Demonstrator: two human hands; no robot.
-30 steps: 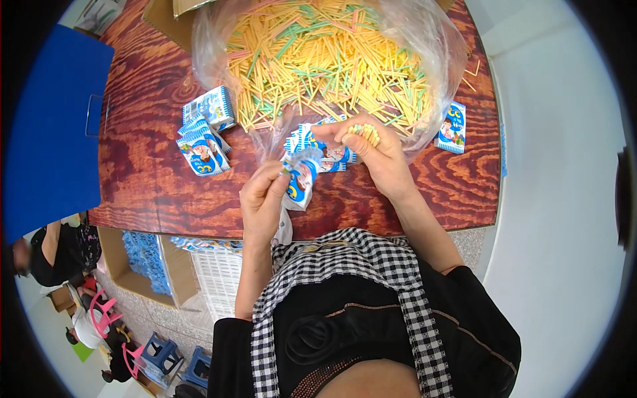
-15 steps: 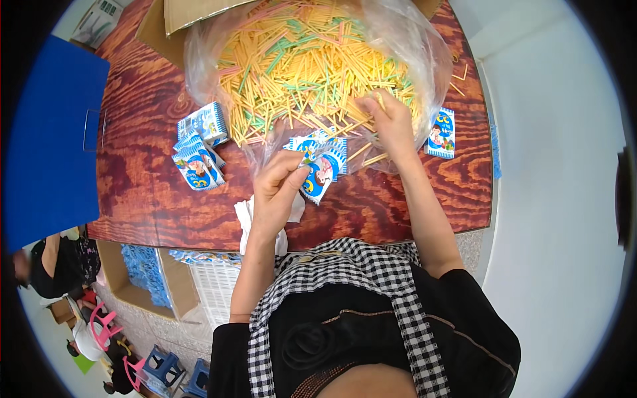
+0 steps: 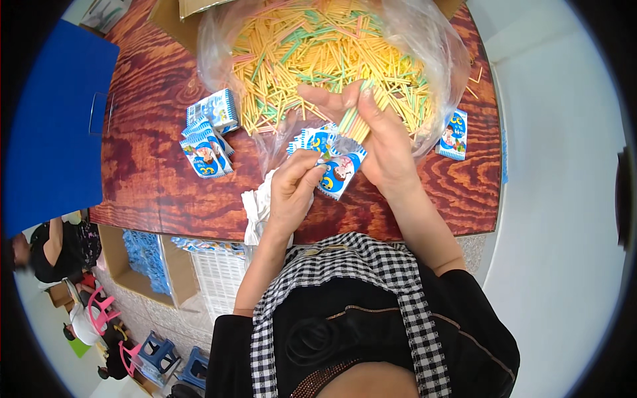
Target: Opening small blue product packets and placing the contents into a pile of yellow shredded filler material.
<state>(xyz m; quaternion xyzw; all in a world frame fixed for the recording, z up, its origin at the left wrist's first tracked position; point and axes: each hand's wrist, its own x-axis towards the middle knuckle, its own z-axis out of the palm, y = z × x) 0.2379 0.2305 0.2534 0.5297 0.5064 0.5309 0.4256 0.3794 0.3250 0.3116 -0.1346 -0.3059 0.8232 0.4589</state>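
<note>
My left hand (image 3: 292,192) pinches the edge of a small blue-and-white packet (image 3: 344,174), over other similar packets (image 3: 306,139) on the table. My right hand (image 3: 393,149) holds a small bunch of thin pale yellow and green snack sticks (image 3: 356,124) under the thumb, its fingers stretched to the left. The bunch's near ends are just above the packet; whether they touch its mouth I cannot tell. Beyond both hands lies a big heap of loose yellow, green and pink sticks (image 3: 312,56) on a clear plastic bag (image 3: 454,56).
Filled-looking packets (image 3: 207,154) lie left on the wood-grain table (image 3: 149,176), another packet (image 3: 453,136) right. A white cloth (image 3: 257,211) is beside my left wrist. A cardboard box (image 3: 174,28) stands behind. Below left are a carton of blue wrappers (image 3: 146,262), a white crate (image 3: 215,282) and people.
My right hand has come from the heap toward the packet, carrying a bunch of sticks. My left hand has moved slightly right with the packet, which now points more to the right.
</note>
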